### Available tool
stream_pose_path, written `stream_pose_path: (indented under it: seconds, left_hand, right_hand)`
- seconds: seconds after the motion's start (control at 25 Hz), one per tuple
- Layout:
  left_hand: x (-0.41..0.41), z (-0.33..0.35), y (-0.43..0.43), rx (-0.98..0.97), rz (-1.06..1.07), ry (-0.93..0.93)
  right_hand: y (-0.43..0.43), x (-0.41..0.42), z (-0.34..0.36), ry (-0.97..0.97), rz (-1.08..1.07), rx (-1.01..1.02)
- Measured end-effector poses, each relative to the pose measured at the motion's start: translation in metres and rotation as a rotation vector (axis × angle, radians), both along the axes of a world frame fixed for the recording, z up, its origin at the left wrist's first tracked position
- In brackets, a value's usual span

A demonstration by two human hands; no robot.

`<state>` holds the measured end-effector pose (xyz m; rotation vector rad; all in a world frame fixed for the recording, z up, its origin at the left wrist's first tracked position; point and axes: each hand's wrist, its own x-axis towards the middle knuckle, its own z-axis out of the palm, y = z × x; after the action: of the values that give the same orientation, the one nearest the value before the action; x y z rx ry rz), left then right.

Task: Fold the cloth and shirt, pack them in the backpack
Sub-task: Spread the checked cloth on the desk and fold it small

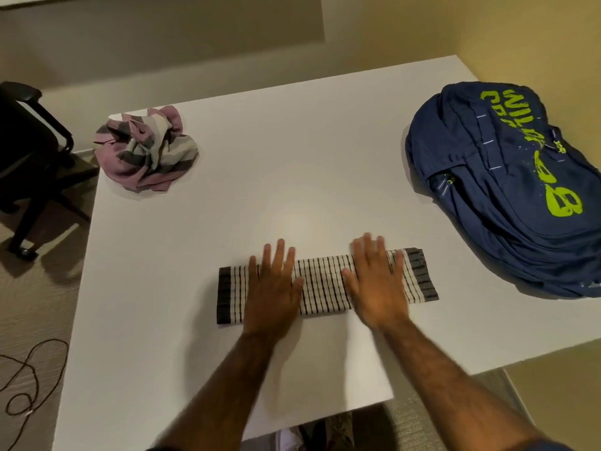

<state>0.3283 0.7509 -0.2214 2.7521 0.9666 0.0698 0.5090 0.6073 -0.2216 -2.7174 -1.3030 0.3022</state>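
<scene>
My left hand (273, 288) and right hand (377, 281) lay flat, palms down and fingers spread, pressing on the cloth (323, 288), a black-and-white striped strip folded long and narrow near the front edge of the white table (292, 177). The shirt (146, 151), striped in mauve, grey and cream, sat crumpled at the far left corner. The navy backpack (507, 190) lay on the right side, well apart from the cloth; its lime-green lettering ran upside down to me, and I could read "WILD" and something like an 8, nothing more. A black chair (29, 141) stood left of the table, a dark cable (29, 375) on the floor.
</scene>
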Motion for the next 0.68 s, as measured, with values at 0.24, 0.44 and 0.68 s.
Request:
stream_pose_path:
  seconds: [0.24, 0.44, 0.68]
  left_hand:
    - [0.025, -0.027, -0.014, -0.105, -0.038, 0.064]
    - [0.005, -0.033, 0.002, -0.085, 0.009, 0.078]
    - [-0.01, -0.033, 0.023, -0.091, 0.077, 0.137]
  right_hand:
    - [0.021, -0.029, -0.025, -0.048, 0.249, -0.002]
    - [-0.004, 0.028, -0.021, -0.034, 0.113, -0.101]
    - [-0.042, 0.095, -0.015, -0.041, 0.021, -0.172]
